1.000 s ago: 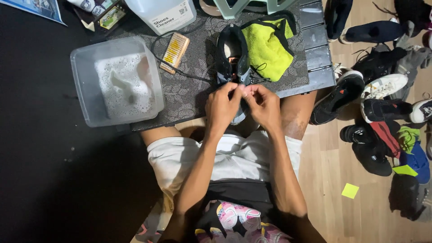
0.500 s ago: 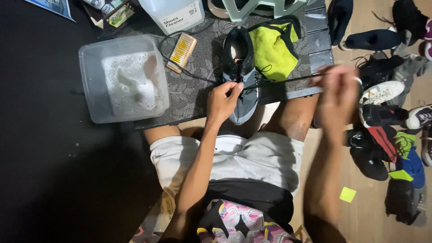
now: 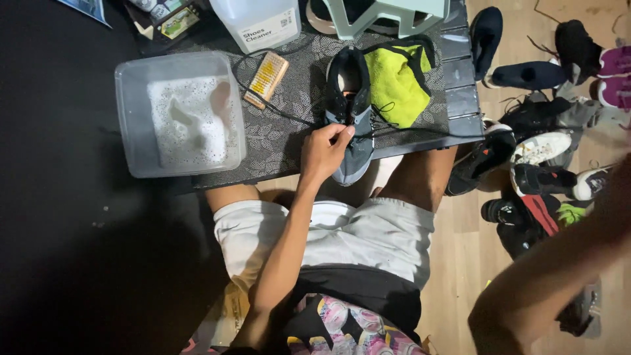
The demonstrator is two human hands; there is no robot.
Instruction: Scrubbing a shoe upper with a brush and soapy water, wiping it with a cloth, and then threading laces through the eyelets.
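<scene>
A dark patterned mat [image 3: 289, 141] across the upper centre of the frame carries a clear tub of sudsy water [image 3: 179, 115], a small brush [image 3: 265, 79], a white jug [image 3: 257, 23], a grey-black sneaker [image 3: 350, 112] and a yellow-green cloth [image 3: 396, 80].

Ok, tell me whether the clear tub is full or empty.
Partly full: the clear tub holds white foamy water across its bottom. Depth cannot be told.

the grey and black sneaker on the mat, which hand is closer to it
Left. The left hand rests on the sneaker, fingers at its laces. The right arm is swung far out to the right over the floor, its hand out of frame.
</scene>
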